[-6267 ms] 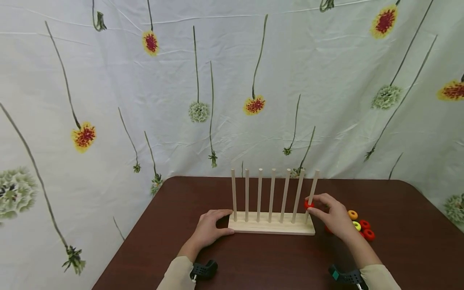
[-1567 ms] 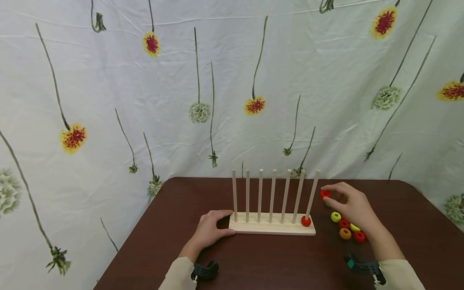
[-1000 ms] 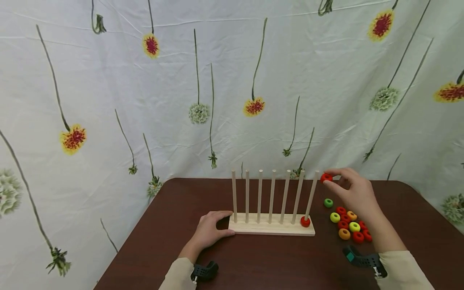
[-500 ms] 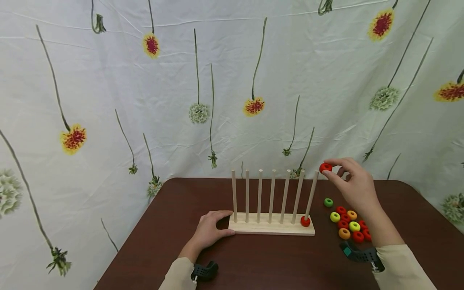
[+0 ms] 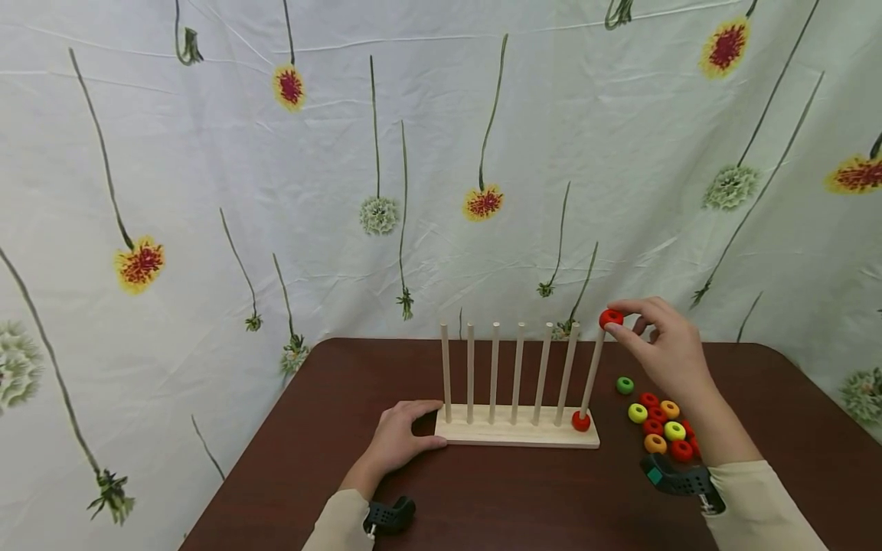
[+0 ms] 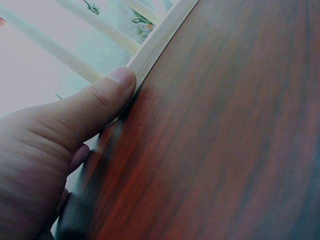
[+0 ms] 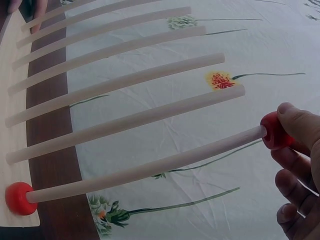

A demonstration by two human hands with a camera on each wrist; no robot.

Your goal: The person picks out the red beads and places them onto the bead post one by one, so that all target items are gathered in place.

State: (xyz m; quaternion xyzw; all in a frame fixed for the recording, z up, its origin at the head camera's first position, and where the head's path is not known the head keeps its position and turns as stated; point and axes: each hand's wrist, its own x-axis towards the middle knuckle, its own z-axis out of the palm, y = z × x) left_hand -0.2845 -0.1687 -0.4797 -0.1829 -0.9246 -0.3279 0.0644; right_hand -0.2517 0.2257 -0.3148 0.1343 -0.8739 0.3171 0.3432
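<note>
A pale wooden peg rack [image 5: 513, 435] with several upright dowels stands on the dark table. My left hand [image 5: 394, 438] grips the rack's left end, thumb on the front edge and fingers behind; the left wrist view shows the thumb [image 6: 107, 95] pressed along the base. Between thumb and fingertips, my right hand [image 5: 664, 348] pinches a red ring bead [image 5: 610, 318] at the top of the rightmost dowel. In the right wrist view the dowel's tip meets the hole of this bead [image 7: 275, 131]. Another red bead [image 5: 581, 421] sits at the foot of the same dowel.
Right of the rack lies a loose group of red, yellow and orange beads [image 5: 654, 444], partly behind the right forearm. A green bead [image 5: 624, 385] lies a little behind them. The brown table [image 5: 524, 505] ends at a flower-printed white cloth [image 5: 441, 153].
Earlier, the right hand put a red bead on the rightmost dowel. It then took another from the group, raised it, and moved it left onto the dowel's tip. The left hand stays put.
</note>
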